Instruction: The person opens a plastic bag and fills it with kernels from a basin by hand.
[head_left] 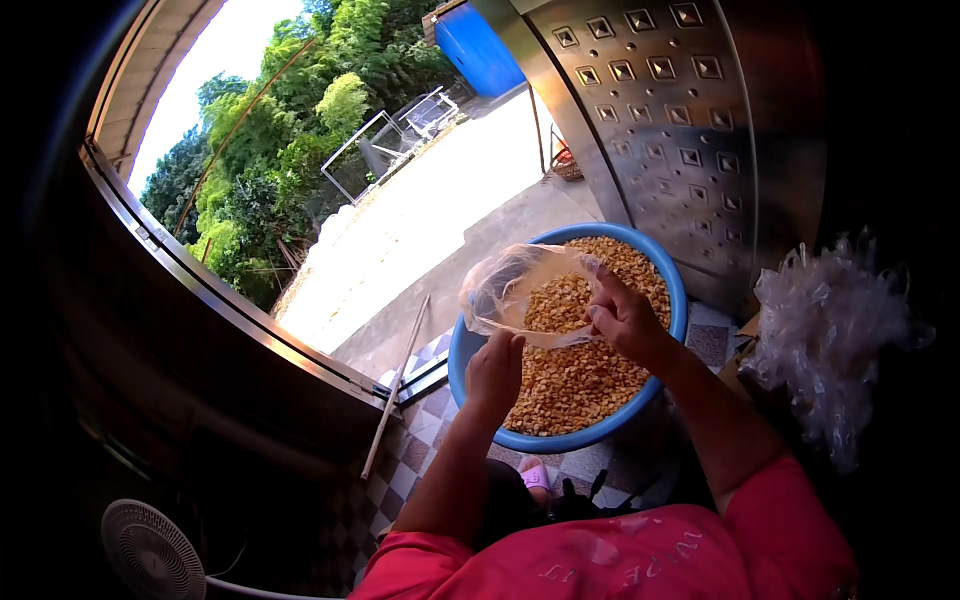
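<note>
A clear plastic bag (490,287) is stretched open above a blue tub (676,290). My left hand (495,372) is closed on the bag's near rim, at the left side of the tub. On the right, my right hand (622,312) pinches the opposite part of the rim, thumb and fingers together. Dried yellow kernels, perhaps corn (575,390), fill much of the tub and also show through the bag's mouth. Whether any kernels lie inside the bag I cannot tell.
A bunch of clear plastic bags (830,340) sits at the right. Beside the doorway stands an embossed metal door (680,130). A thin stick (398,385) leans near the threshold, and a white fan (152,550) is at lower left. Outside is a wicker basket (567,168).
</note>
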